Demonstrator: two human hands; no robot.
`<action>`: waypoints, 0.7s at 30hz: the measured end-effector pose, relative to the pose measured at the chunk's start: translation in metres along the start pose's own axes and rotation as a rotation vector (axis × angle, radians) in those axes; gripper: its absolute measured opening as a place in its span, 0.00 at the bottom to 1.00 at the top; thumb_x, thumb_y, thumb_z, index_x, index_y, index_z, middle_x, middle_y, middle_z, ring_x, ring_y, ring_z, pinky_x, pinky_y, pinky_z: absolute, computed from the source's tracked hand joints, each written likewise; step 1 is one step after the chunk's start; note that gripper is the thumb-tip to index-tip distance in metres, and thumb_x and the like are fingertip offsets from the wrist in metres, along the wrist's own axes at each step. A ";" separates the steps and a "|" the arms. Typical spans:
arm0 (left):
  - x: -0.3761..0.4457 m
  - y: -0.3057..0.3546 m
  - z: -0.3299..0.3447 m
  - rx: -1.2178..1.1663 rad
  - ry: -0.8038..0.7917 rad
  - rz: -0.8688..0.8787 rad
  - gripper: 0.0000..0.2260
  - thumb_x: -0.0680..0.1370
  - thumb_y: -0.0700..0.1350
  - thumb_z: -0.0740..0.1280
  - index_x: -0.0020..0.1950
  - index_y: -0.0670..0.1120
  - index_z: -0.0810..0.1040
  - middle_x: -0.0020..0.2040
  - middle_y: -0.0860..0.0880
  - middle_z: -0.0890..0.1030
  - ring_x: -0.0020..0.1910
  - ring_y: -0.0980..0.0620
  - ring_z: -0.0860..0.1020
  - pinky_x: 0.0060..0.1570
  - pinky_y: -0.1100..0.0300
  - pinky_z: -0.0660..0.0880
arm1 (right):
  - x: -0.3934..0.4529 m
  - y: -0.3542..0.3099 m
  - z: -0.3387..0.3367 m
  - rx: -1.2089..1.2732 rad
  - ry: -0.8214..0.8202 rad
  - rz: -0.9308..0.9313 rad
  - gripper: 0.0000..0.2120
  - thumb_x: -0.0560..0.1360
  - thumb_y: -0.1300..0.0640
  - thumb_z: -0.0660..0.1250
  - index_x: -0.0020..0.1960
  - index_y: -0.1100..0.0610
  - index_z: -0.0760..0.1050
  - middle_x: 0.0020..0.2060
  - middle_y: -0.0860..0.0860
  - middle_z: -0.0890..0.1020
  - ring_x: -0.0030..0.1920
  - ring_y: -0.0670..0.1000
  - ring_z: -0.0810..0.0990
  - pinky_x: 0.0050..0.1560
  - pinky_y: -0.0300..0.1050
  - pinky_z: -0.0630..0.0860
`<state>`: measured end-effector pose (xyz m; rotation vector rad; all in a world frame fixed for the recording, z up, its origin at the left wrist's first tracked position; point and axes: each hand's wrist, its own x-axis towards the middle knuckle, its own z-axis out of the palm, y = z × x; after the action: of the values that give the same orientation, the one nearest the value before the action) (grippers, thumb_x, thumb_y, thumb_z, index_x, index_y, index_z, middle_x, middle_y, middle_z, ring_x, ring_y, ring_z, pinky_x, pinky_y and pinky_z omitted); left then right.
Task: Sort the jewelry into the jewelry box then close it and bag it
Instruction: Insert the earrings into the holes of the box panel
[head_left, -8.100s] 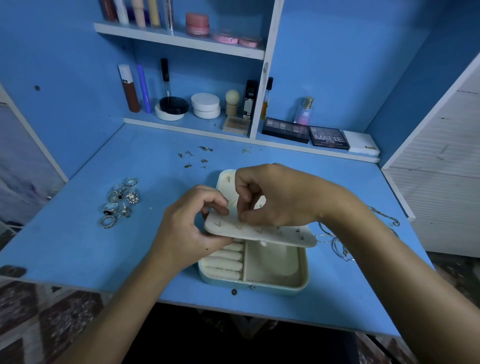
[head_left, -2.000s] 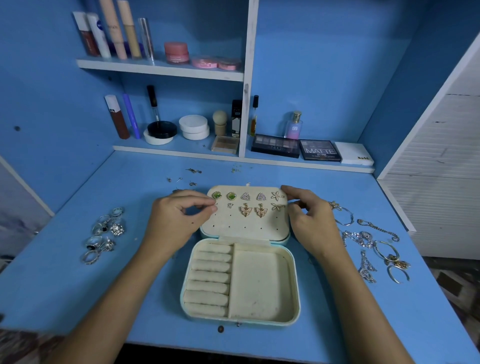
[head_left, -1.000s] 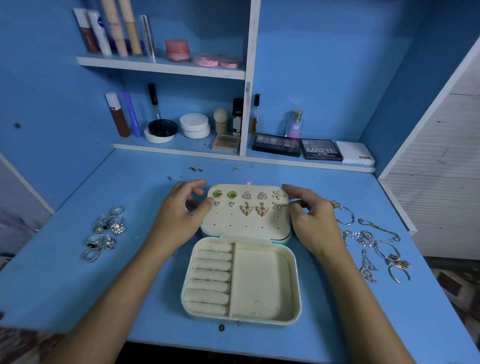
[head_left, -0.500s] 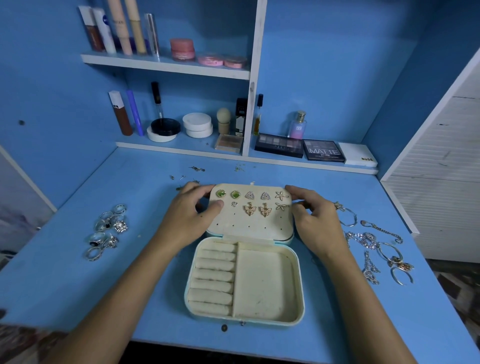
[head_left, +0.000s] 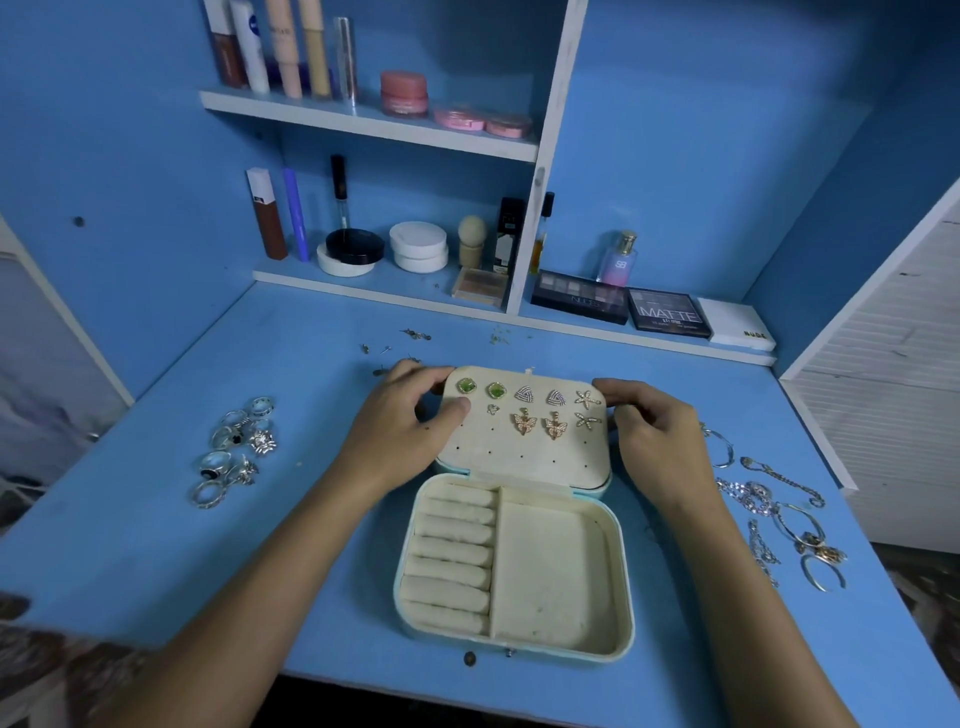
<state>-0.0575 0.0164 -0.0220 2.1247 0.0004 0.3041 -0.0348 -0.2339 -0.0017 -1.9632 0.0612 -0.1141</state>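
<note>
1. Left hand (head_left: 402, 426) grips the left edge of the jewelry box (head_left: 514, 569) lid (head_left: 524, 452), thumb on its padded face, fingers curled over the far corner.
2. Right hand (head_left: 652, 441) holds the lid's right edge, fingers bent around it.
3. Since half a second ago, both hands have stayed on the lid, barely shifted.
4. Cream padding lines the open, round-cornered box on the blue desk (head_left: 156, 519); earrings (head_left: 537, 408) are pinned in the lid; silver rings (head_left: 236, 447) lie left, chains (head_left: 774, 514) right.
</note>
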 end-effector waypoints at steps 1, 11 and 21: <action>0.000 -0.001 0.000 0.008 0.004 0.000 0.11 0.77 0.50 0.69 0.60 0.55 0.80 0.51 0.59 0.73 0.50 0.65 0.73 0.49 0.63 0.70 | 0.002 -0.001 0.000 -0.021 0.002 -0.008 0.19 0.79 0.66 0.57 0.53 0.50 0.83 0.44 0.42 0.85 0.43 0.47 0.82 0.50 0.48 0.81; 0.002 -0.003 0.001 0.052 -0.004 -0.009 0.13 0.76 0.54 0.67 0.59 0.55 0.80 0.52 0.60 0.73 0.48 0.64 0.74 0.48 0.61 0.70 | 0.047 -0.032 0.004 -0.240 0.016 -0.136 0.09 0.79 0.56 0.64 0.49 0.47 0.83 0.43 0.42 0.82 0.29 0.42 0.75 0.26 0.31 0.70; 0.001 -0.004 0.001 0.096 -0.012 -0.018 0.17 0.75 0.57 0.66 0.62 0.55 0.79 0.54 0.61 0.73 0.49 0.61 0.73 0.50 0.60 0.70 | 0.100 -0.052 0.056 -0.608 -0.252 -0.269 0.09 0.78 0.56 0.68 0.47 0.60 0.84 0.44 0.52 0.85 0.43 0.51 0.81 0.35 0.32 0.72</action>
<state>-0.0558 0.0179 -0.0254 2.2203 0.0275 0.2853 0.0699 -0.1719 0.0302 -2.5697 -0.3758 -0.0216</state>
